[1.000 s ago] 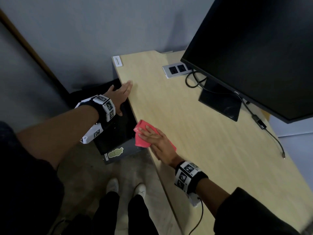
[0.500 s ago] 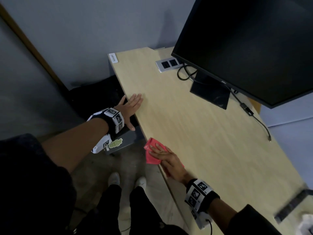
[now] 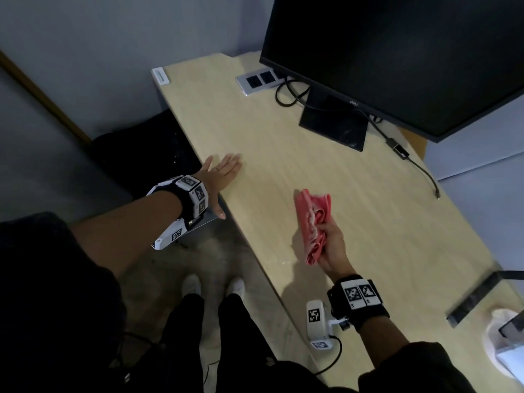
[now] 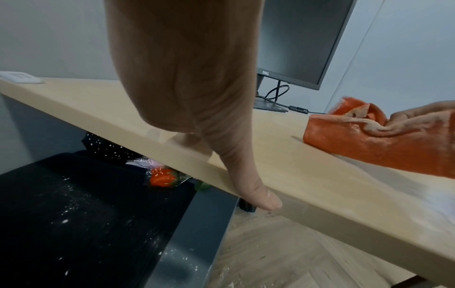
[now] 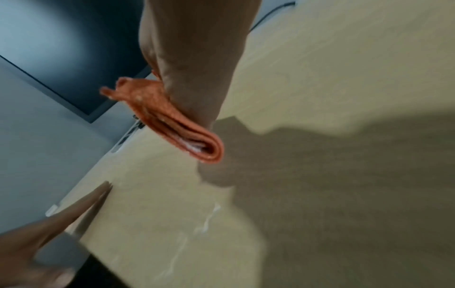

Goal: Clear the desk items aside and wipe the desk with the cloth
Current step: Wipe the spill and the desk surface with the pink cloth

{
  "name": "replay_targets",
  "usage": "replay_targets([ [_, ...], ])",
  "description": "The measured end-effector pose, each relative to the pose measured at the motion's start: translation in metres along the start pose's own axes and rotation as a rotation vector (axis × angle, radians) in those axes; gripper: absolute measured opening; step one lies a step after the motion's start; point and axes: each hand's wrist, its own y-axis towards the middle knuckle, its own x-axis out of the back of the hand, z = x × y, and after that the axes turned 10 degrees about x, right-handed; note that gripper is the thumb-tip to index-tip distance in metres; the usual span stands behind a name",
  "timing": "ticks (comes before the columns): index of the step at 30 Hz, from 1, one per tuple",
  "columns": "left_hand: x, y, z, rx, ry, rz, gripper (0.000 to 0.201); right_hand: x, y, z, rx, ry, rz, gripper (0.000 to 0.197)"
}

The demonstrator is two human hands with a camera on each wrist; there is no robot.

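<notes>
One wooden bench carries one dark monitor, one socket plate with two outlets and one red cloth, with two hands and two white shoes visible.

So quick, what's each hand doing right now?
Left hand: open, fingers flat on the desk edge.
Right hand: gripping the bunched pink cloth.

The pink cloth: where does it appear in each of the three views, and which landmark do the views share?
Head: the pink cloth is right of centre, bunched in the right hand, above the desk.
Left wrist: at the right edge, looking orange.
Right wrist: left of centre, hanging folded below the hand.
Shared landmark: the black monitor.
</notes>
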Motion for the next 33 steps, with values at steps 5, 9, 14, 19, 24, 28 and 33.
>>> replay_targets([
  [5,-0.004,-0.002,-0.006,0.047,0.117,-0.018,0.151,-0.006,0.014,-0.016,0.311,-0.579,0.073,0.047],
  [9,-0.005,-0.005,-0.011,0.066,0.111,-0.018,0.155,-0.007,0.018,-0.051,0.445,-1.280,0.296,0.066],
  [14,-0.005,-0.003,-0.012,0.065,0.080,-0.020,0.159,-0.007,-0.001,-0.053,0.713,-1.316,0.472,0.065],
  [19,-0.003,-0.004,-0.013,0.070,0.112,-0.007,0.159,-0.006,-0.035,-0.069,0.671,-1.284,0.563,0.058],
  [24,-0.003,-0.002,-0.012,0.068,0.106,-0.017,0.161,-0.004,-0.068,-0.085,0.637,-1.211,0.640,0.055],
  [28,-0.003,-0.002,-0.012,0.070,0.111,-0.005,0.159,-0.004,-0.089,-0.081,0.395,-0.999,0.661,0.058],
  [33,-0.003,-0.003,-0.016,0.093,0.147,-0.001,0.158,0.008,-0.102,-0.027,0.102,-0.563,0.305,0.054],
])
